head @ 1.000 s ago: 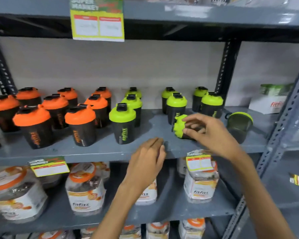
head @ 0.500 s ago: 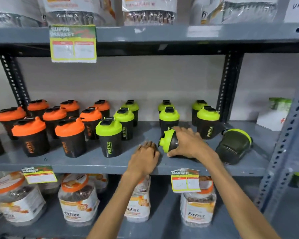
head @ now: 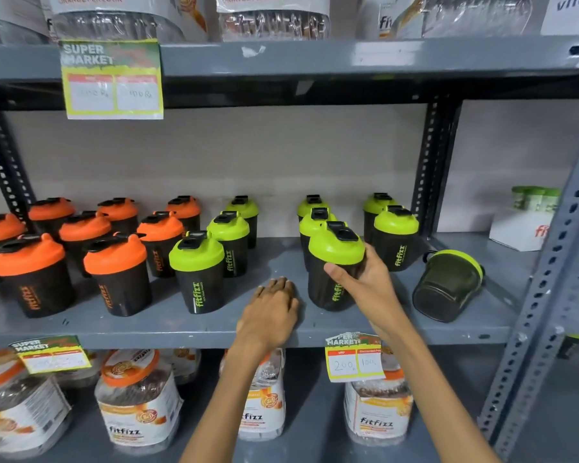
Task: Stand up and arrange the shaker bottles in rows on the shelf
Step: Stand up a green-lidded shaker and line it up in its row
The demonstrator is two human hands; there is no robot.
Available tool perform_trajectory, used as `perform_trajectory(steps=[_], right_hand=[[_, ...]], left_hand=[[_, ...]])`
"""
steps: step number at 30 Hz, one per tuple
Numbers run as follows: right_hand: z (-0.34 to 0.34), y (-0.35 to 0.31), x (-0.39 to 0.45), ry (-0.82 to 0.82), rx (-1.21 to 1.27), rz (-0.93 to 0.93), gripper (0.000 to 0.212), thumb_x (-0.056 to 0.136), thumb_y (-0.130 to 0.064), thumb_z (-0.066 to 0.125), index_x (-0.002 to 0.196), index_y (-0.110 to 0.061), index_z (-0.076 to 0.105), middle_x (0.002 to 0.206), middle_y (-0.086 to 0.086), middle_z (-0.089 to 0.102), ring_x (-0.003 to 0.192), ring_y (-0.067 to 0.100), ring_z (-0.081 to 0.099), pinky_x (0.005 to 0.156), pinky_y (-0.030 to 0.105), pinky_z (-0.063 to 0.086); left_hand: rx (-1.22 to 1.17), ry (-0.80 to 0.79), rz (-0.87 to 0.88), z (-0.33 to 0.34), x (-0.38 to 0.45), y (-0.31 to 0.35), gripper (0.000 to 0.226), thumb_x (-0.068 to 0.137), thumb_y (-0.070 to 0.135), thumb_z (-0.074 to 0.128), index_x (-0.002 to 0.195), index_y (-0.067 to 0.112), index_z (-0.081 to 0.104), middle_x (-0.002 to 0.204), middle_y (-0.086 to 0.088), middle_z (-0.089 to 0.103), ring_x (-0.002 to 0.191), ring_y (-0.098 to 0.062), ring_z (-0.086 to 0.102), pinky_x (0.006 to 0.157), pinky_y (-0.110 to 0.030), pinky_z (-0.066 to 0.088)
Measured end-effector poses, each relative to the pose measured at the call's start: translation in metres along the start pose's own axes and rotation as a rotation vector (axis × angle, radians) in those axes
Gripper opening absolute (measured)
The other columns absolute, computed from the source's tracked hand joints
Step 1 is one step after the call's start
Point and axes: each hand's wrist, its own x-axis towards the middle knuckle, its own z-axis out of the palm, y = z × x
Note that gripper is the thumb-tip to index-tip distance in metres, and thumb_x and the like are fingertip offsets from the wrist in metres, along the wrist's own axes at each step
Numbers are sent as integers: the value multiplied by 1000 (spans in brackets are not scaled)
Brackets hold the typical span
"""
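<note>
The right hand [head: 365,282] was clamped around an upright green-lidded black plastic shaker bottle [head: 333,265] standing on the grey metal shelf [head: 214,324]. The left hand [head: 271,312] lay flat, fingers together, holding nothing, just beside it.

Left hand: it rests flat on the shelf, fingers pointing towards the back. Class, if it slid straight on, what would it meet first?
Probably nothing: the left hand points up the bare lane of shelf between green-lidded shakers, towards the back wall. Depth is uncertain.
</note>
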Motion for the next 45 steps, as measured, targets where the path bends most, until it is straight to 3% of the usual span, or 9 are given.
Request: perform_trajectory(steps=[5, 12, 15, 18, 22, 28, 37, 41, 45], right_hand=[[2, 18, 5, -28, -37, 100, 82, 64, -46, 88, 132, -19, 49, 123, -5, 69, 122, 14, 62, 91, 21, 51], [5, 0, -18, 9, -329, 102, 116, 56, -64, 82, 150, -24, 28, 145, -1, 53, 133, 15, 52, 110, 44, 44], [-10, -28, -42, 290, -525, -120, 78, 76, -62, 70, 143, -32, 42, 134, -11, 55, 122, 0, 55, 98, 26, 49], [-39, -59, -58, 628, -709, -265, 42, 89, -48, 62, 127, -28, 57, 117, -7, 53, 106, 10, 59, 91, 34, 53], [-84, -72, -52, 614, -974, 223, 79, 89, -52, 61, 144, -1, 35, 140, 20, 37, 133, 42, 33, 106, 51, 34], [-111, -48, -25, 443, -882, 645, 107, 86, -77, 34, 148, 10, 26, 153, 28, 29, 143, 42, 27, 114, 47, 26], [-109, -28, -25, 544, -558, 509, 77, 92, -52, 50, 140, 6, 34, 146, 26, 40, 136, 38, 40, 106, 42, 34], [-102, -28, -32, 568, -361, 319, 63, 67, -43, 71, 116, -12, 48, 129, 15, 59, 114, 29, 60, 98, 44, 50], [-83, -22, -31, 654, -531, 131, 65, 59, -26, 82, 117, -13, 54, 112, 3, 45, 96, 16, 51, 88, 28, 45]], left_hand=[[-10, 8, -11, 1, 0, 0, 53, 105, 29, 26, 155, 11, 28, 165, -7, 23, 154, -21, 18, 125, -36, 11], [-16, 6, -15, 2, -1, -1, 53, 105, 29, 27, 155, 12, 28, 165, -7, 23, 154, -20, 18, 126, -37, 12], [-25, 12, -13, 3, 0, -3, 53, 105, 29, 27, 155, 13, 29, 165, -6, 22, 154, -20, 18, 126, -37, 12], [-39, 13, -18, 4, 2, -3, 53, 105, 29, 28, 155, 13, 29, 166, -6, 22, 153, -20, 18, 126, -37, 12], [-55, 13, -31, 5, 3, -2, 53, 105, 30, 28, 155, 15, 29, 166, -4, 22, 154, -19, 18, 126, -36, 11], [-52, 42, -16, 1, -1, 3, 44, 103, 25, 32, 142, 10, 46, 156, -9, 41, 146, -25, 33, 119, -38, 20], [-56, 33, -30, 2, -2, 3, 50, 104, 29, 30, 151, 13, 37, 163, -6, 30, 151, -22, 24, 123, -37, 14], [-49, 35, -27, 2, -1, 3, 50, 104, 29, 30, 151, 13, 37, 163, -7, 30, 151, -22, 24, 123, -37, 15], [-41, 35, -30, 3, -1, 1, 51, 104, 30, 29, 153, 14, 34, 164, -6, 28, 152, -21, 22, 123, -38, 14]])
